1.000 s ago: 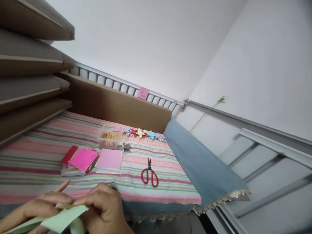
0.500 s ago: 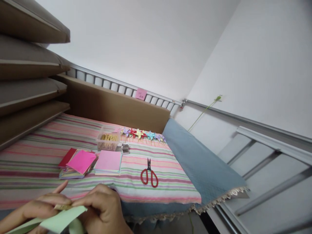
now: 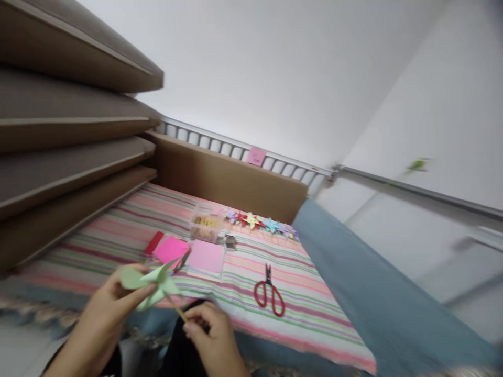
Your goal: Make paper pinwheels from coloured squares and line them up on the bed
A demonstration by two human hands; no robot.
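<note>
A light green paper pinwheel point(image 3: 159, 283) on a thin wooden stick point(image 3: 176, 308) is held up above the near edge of the bed. My left hand point(image 3: 113, 301) pinches the paper blades between thumb and fingers. The lower end of the stick sits between the thumb and fingers of my right hand point(image 3: 212, 330). Beyond them lie a pile of square papers with bright pink on top point(image 3: 172, 249) and a stack topped by light pink paper point(image 3: 206, 256). Red-handled scissors point(image 3: 269, 293) rest to the right, blades pointing away.
A clear plastic box point(image 3: 206, 222) holds short wooden sticks, with a small metal-looking item point(image 3: 230, 241) beside it. Several finished pinwheels point(image 3: 251, 220) lie in a row behind. Stacked brown cushions point(image 3: 78, 120) rise at the left; a brown board point(image 3: 228, 180) stands along the back.
Both hands have moved right and farther forward in view, now apart. The green paper shows as a pinwheel with its stick visible. The whole view has shifted, and the scene sits further right.
</note>
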